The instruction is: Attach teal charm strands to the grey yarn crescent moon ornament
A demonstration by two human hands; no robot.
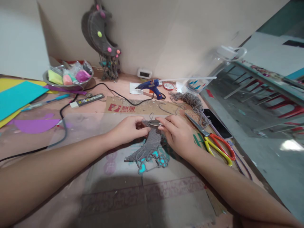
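Observation:
A grey yarn-wrapped craft piece (pixel 149 148) with turquoise beads and dangling strands lies on a cardboard sheet (pixel 152 190) at the centre. My left hand (pixel 129 129) is closed in a pinch on its upper end from the left. My right hand (pixel 177 133) pinches the same upper end from the right, fingers curled over it. A grey yarn strand loops up from between the two hands.
Scissors with red and yellow handles (pixel 213 142) lie right of my right hand beside a dark phone (pixel 217 125) and a pile of grey yarn (pixel 192 101). A blue glue gun (pixel 152 87) sits behind. A bowl of coloured packets (pixel 67 77), paper sheets (pixel 19 96) and a black cable (pixel 63 126) are at left.

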